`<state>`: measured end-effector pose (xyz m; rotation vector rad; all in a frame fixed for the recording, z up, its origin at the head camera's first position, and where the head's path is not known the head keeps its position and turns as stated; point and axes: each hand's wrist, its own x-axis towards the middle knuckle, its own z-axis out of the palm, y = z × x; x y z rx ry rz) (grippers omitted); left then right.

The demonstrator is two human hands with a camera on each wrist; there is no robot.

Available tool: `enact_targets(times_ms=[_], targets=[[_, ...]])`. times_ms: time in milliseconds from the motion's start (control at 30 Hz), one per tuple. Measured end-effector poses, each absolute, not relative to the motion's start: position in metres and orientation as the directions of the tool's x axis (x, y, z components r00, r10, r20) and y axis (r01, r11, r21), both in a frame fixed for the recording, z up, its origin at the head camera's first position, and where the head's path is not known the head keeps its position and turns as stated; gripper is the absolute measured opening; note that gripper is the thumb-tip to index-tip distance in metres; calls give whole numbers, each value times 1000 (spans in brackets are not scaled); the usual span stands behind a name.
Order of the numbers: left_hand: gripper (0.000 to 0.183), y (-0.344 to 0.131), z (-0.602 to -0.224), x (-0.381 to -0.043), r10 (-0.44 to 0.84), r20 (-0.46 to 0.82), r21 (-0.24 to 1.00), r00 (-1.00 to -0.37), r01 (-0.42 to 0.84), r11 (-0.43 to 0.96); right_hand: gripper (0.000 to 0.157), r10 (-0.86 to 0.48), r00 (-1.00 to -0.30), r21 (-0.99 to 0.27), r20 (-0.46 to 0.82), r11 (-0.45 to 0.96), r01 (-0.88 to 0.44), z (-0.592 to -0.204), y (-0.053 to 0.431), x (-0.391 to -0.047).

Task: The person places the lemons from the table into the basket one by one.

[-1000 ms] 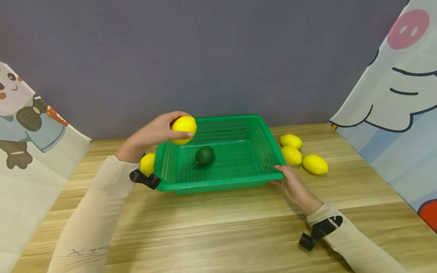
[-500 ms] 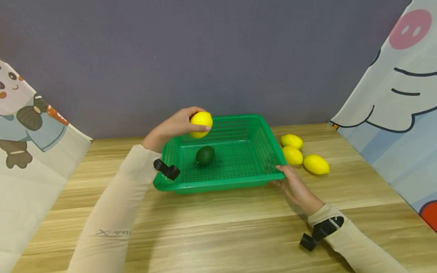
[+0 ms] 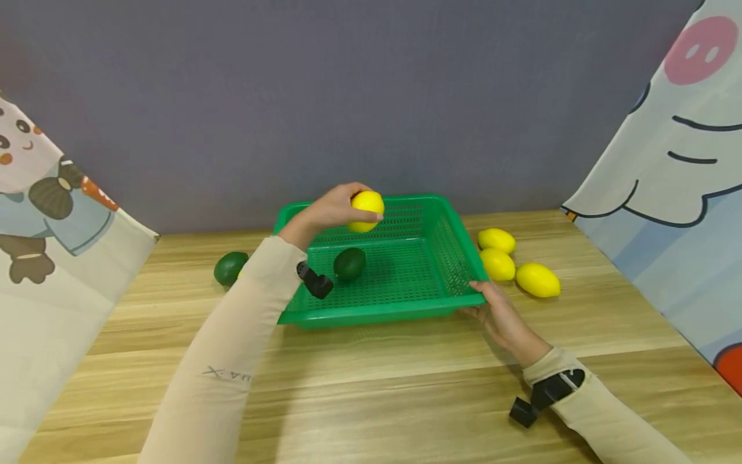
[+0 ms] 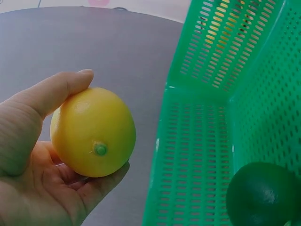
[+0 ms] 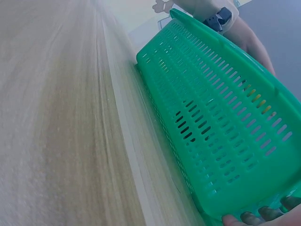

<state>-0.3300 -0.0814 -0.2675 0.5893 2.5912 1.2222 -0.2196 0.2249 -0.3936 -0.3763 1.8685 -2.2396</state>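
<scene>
Left hand (image 3: pixel 336 207) has the lemon (image 3: pixel 368 206) gripped, thumb one side, fingers the other. Lemon sits between them, stem end facing back toward the wrist; long axis looks foreshortened. It's up near the basket (image 3: pixel 377 314)'s far rim, toward the tabletop (image 3: pixel 377 399)'s far edge; can't tell if it's fully inside the rim. Right hand (image 3: pixel 501 322), farther off, holds the basket's near right corner.

Cream fabric left sleeve (image 3: pixel 234 341) — dark printed marking (image 3: pixel 227 374): "X" legible; the characters after it — unreadable.
</scene>
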Motion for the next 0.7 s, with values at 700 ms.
enact_targets(times_ms=[700], targets=[[59,-46,-294,-346,444,-114,751,-889,216,624,28,-270,-962,-978,41,-208,17,-391,222,-217]])
